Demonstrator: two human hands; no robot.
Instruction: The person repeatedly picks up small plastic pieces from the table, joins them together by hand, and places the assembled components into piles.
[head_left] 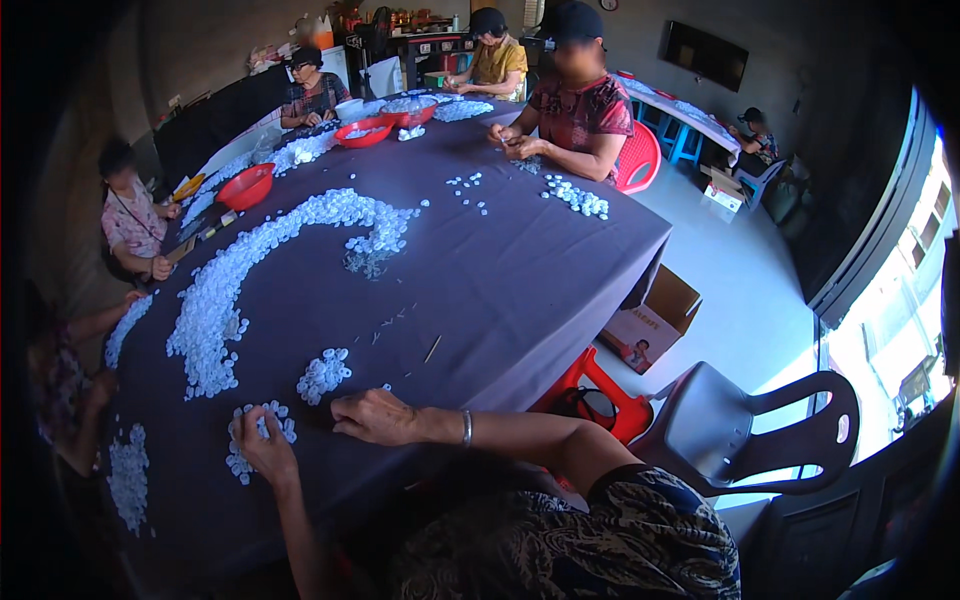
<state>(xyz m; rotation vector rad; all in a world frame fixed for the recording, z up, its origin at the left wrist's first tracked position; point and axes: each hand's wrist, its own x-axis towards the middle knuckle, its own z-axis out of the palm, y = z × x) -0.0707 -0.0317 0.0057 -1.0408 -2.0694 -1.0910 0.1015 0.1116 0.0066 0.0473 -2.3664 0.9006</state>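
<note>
My left hand (266,450) reaches onto a small heap of small whitish, translucent plastic pieces (243,466). Its fingers are apart and touch the heap. To the right of it, my right hand (375,417) is closed low over the tablecloth, fingers curled down; what they pinch, if anything, is hidden. One loose piece (387,387) lies just beyond its knuckles. Another small pile of the same pieces (324,376) sits ahead, between my two hands. Farther on, a long curved band of pieces (215,310) sweeps across the dark tablecloth (480,290).
A thin stick (432,348) and clear scraps (368,262) lie ahead. Red bowls (246,187) stand farther off. Several people sit around the table, one (580,110) handling pieces. A dark plastic chair (740,430), a red stool (610,400) and a cardboard box (650,325) stand at right.
</note>
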